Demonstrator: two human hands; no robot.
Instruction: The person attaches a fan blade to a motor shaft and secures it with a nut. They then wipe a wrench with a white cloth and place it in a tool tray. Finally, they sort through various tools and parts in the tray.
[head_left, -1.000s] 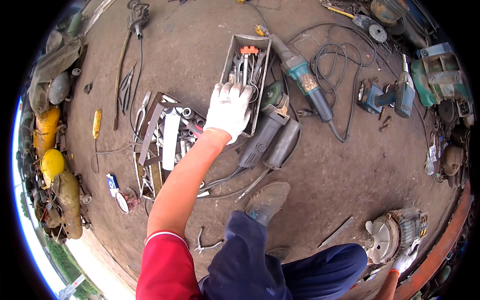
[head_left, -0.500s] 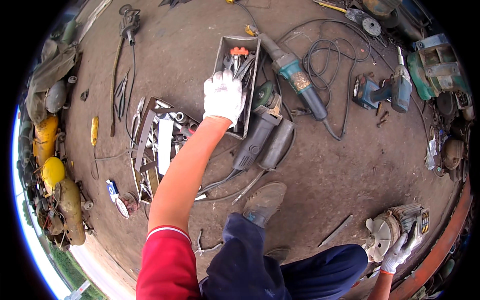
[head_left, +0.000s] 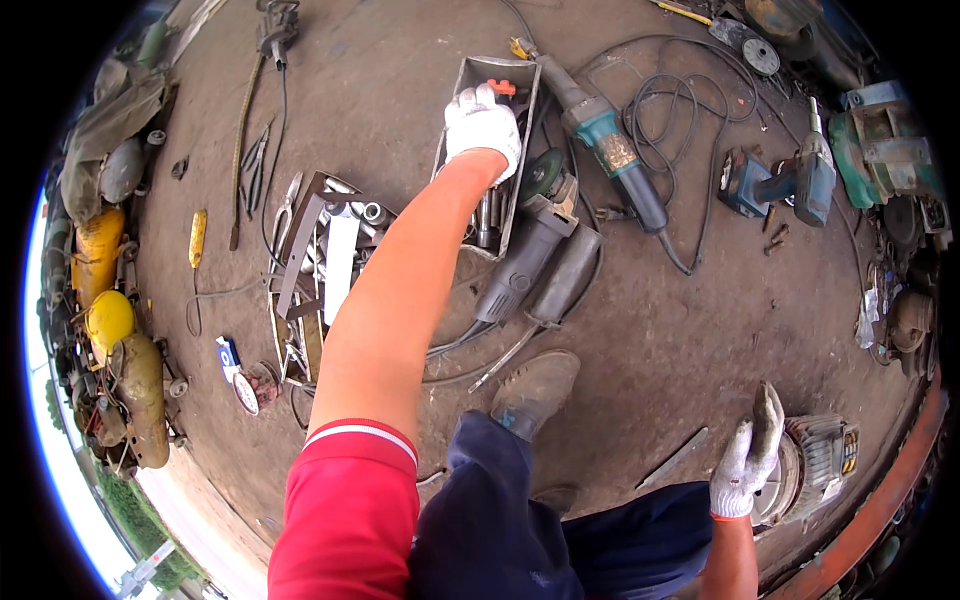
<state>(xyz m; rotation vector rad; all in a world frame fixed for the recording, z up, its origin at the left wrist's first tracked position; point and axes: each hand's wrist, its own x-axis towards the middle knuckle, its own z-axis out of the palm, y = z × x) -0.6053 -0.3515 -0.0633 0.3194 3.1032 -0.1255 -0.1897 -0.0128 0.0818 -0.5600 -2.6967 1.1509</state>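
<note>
My gloved left hand [head_left: 483, 130] reaches into the long metal tool tray [head_left: 444, 163], its fingers curled beside an orange-handled tool [head_left: 502, 87]; what they hold is hidden. Sockets and other metal tools show below the wrist. My gloved right hand [head_left: 748, 460] is raised at lower right with fingers stretched out and nothing visibly held. It partly covers an electric motor [head_left: 820, 450], whose round end shows behind it. An angle grinder [head_left: 525, 262] lies right of the tray, and an open toolbox [head_left: 303, 258] of sockets sits to its left.
A long teal power tool [head_left: 615, 155] with looped cable, a cordless tool [head_left: 805, 185], pliers [head_left: 255, 165], a tin [head_left: 257, 390] and a metal strip [head_left: 672, 456] lie on the concrete floor [head_left: 640, 360]. Yellow cylinders [head_left: 100, 260] and machinery [head_left: 878, 145] line the sides.
My left hand has moved up the tray toward the orange-handled tool. My right hand has come up from the motor's lower edge, its fingers extended upward in front of it.
</note>
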